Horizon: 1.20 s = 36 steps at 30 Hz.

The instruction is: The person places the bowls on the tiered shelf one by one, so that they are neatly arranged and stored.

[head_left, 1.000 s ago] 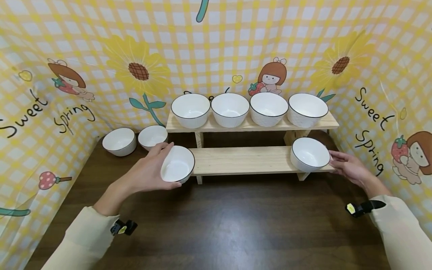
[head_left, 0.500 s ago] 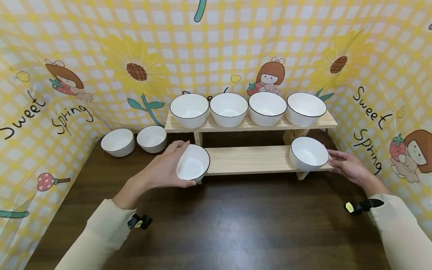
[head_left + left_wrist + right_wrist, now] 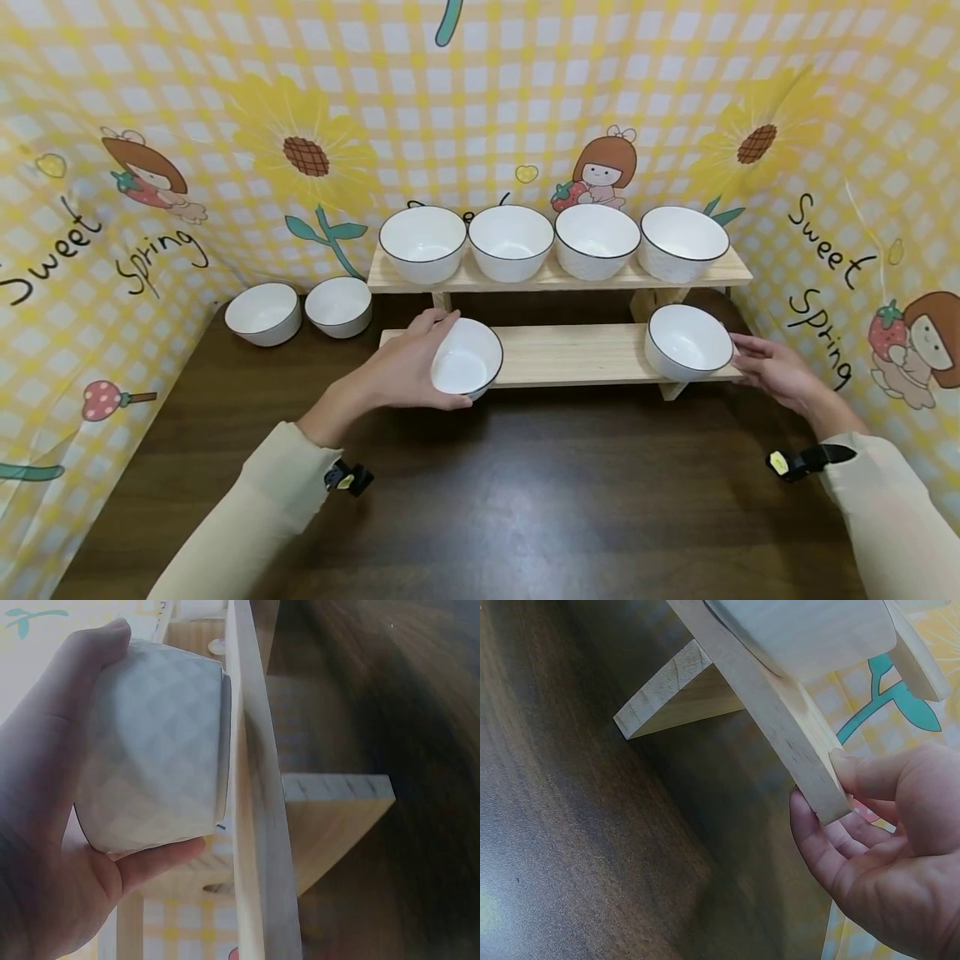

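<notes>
My left hand (image 3: 405,368) holds a white bowl (image 3: 468,358) with a dark rim by its side, at the left part of the lower board (image 3: 570,354) of a wooden two-tier rack. In the left wrist view the bowl (image 3: 161,742) shows a faceted outer wall, its base close to the board; whether they touch I cannot tell. My right hand (image 3: 776,371) is at the board's right end. In the right wrist view its thumb lies on top of the board end (image 3: 817,780) and its fingers curl underneath. Beside it a second bowl (image 3: 688,342) sits on the board.
Several similar bowls (image 3: 512,242) stand in a row on the upper board (image 3: 480,287). Two more bowls, one farther left (image 3: 262,314) and one nearer the rack (image 3: 339,307), stand on the dark wooden table (image 3: 525,500). Patterned cloth (image 3: 480,100) surrounds the back and sides.
My left hand has carried its bowl rightward, from the left end of the lower board to farther along it. The right hand and the other bowls have stayed in place.
</notes>
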{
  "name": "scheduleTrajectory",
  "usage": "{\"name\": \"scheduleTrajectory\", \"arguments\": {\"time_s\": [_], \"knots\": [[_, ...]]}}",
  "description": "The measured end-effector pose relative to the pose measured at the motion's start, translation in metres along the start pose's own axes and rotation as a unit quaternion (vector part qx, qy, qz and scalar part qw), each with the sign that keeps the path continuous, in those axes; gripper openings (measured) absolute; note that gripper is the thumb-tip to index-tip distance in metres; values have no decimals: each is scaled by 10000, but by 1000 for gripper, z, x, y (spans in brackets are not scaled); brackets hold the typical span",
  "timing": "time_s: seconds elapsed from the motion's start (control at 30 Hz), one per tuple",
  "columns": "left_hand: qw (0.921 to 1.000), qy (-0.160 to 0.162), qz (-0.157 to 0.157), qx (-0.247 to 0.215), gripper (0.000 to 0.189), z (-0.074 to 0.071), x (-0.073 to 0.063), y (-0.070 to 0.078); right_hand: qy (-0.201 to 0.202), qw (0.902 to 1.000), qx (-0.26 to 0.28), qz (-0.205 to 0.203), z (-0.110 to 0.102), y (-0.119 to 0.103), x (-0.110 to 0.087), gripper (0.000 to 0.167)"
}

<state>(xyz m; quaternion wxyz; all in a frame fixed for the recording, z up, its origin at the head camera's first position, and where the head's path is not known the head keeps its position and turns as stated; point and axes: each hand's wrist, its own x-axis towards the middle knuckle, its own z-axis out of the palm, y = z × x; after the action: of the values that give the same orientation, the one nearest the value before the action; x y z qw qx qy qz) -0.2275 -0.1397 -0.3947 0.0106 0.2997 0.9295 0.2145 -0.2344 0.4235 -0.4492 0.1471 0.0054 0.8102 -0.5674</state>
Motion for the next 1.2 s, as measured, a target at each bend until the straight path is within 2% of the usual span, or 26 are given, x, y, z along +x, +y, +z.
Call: {"name": "scheduleTrajectory", "arguments": {"time_s": [0.3, 0.6, 0.9, 1.2], "knots": [[9998, -34, 204, 53, 125, 13, 19, 14, -22, 10000, 78, -26, -1, 1, 1, 65], [9990, -44, 435, 107, 125, 23, 44, 34, -39, 9994, 322, -131, -2, 1, -2, 68], [9990, -190, 411, 68, 126, 36, 69, 52, -21, 9994, 338, -92, -1, 1, -2, 67], [9992, -298, 262, 88, 126, 49, 87, 65, -46, 9992, 379, -81, 0, 0, -1, 67]]}}
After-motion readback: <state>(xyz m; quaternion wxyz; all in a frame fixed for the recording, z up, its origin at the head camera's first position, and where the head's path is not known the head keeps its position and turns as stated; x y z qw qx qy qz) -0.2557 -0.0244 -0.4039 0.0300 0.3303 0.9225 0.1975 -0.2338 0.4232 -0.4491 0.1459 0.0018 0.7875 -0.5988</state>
